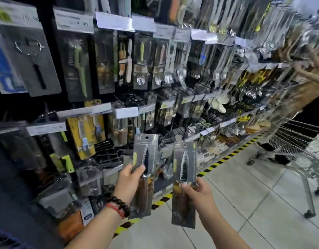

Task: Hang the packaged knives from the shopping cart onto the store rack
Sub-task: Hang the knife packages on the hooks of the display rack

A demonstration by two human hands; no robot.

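Holding one packaged knife each, the left hand (129, 178) and right hand (198, 190) pinch the left pack (143, 169) and right pack (184, 177) upright before the rack (130, 97); line each top hole with a free hook.

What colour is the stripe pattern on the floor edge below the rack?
Yellow and black diagonal stripes, seen best in the head view.
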